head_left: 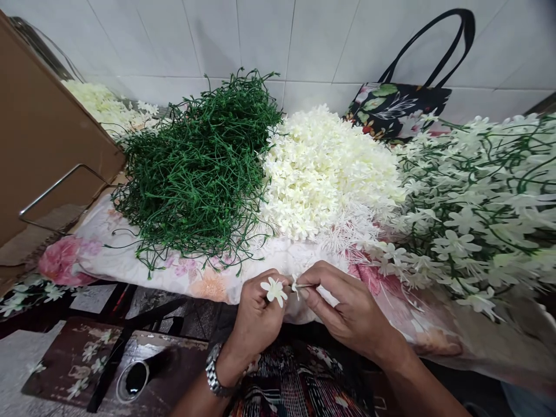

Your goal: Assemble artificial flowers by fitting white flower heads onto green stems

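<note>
My left hand [259,315], with a metal watch on its wrist, is closed around an artificial flower, whose white bloom [274,291] sticks out between thumb and fingers. Close beside it, my right hand [347,301] pinches a thin stem-like piece with a small white blossom [295,284] at its tip. The fingertips of both hands nearly meet at this piece. Beyond them lie a big heap of green plastic stems [200,168] and a pile of loose cream-white blossoms [321,168]. A bunch of thin white strands [350,229] rests at the blossom pile's near edge.
Flowers on green stems [478,214] are heaped at the right. A floral cloth [174,272] covers the table. A black floral bag [399,110] leans on the tiled wall, and a cardboard box [47,127] stands left. Below left, a cup [132,381] sits on a brown wooden surface.
</note>
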Tool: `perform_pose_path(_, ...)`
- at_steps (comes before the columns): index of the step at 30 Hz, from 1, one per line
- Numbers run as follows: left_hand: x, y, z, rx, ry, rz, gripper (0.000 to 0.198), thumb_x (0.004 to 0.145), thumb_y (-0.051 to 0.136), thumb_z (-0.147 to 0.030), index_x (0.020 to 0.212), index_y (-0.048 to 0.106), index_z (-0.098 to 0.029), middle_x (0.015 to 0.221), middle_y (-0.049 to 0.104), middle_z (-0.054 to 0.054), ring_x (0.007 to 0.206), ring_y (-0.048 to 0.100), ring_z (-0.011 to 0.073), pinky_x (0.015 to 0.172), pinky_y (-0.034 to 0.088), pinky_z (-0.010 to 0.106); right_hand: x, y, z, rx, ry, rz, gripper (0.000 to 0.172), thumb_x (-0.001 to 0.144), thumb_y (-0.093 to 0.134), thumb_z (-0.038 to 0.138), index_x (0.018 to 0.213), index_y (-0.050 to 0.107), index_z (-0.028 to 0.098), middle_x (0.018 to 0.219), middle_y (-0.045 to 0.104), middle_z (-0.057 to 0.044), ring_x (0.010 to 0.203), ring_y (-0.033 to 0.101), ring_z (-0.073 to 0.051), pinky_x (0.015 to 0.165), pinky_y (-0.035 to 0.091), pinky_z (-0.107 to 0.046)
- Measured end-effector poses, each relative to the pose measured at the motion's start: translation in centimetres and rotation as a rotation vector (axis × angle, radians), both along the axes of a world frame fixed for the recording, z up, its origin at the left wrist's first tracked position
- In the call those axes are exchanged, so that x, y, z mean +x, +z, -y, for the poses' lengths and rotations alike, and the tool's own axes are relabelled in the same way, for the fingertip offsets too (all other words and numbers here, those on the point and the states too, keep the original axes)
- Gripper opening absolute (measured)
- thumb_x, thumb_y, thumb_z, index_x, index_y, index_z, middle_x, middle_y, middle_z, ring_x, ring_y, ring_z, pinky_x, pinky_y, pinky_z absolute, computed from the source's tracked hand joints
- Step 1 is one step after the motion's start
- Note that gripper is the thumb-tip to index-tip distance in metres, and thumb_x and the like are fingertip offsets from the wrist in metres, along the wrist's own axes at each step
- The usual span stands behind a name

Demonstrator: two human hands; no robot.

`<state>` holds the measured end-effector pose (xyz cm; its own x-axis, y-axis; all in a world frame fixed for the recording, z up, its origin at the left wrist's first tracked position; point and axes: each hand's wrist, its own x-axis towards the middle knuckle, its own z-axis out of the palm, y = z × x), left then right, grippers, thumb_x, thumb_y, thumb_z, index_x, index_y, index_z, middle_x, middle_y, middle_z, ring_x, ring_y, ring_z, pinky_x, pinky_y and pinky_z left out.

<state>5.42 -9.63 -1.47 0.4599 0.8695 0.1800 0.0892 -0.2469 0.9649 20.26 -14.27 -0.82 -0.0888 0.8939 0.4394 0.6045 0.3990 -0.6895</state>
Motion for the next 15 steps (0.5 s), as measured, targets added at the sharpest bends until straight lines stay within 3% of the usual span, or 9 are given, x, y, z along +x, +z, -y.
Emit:
perform_pose_path(2,-0.2,0.3,-0.1,-0.151,-0.017,0.052,0.022,0.075,0.046,-0.017,0.054,0.043,-0.017,0.052,0.036,-0.005,0.046,0.035,0.0079,0.044,0.029,0.02,0.2,0.4,0.1,0.029,0.0,0.01,0.008,0.086,0.049,0.011,0.088,0.055,0.015,0.075,0.057,-0.003,0.07,0.054,-0.012,0.061,0.046,-0.023)
perform_pose_path(5,-0.4,0.6,-0.1,-0.237,-0.049,0.066,0.021,0.074,0.048,-0.02,0.054,0.045,-0.017,0.053,0.037,-0.005,0.048,0.035,0.0083,0.046,0.031,0.02,0.5,1.0,0.3,0.077,0.01,0.045,0.01,0.085,0.05,0.009,0.09,0.056,0.015,0.076,0.058,-0.003,0.071,0.055,-0.012,0.062,0.046,-0.024)
perform_pose_path(15,-0.3,0.9,-0.2,-0.155,-0.134,0.03,0.026,0.074,0.046,-0.016,0.051,0.036,-0.018,0.051,0.03,-0.006,0.048,0.027,0.0078,0.046,0.026,0.02,0.3,0.7,0.4,0.11,0.052,0.176,0.011,0.086,0.048,0.008,0.083,0.058,0.014,0.071,0.057,-0.004,0.067,0.053,-0.013,0.06,0.046,-0.024)
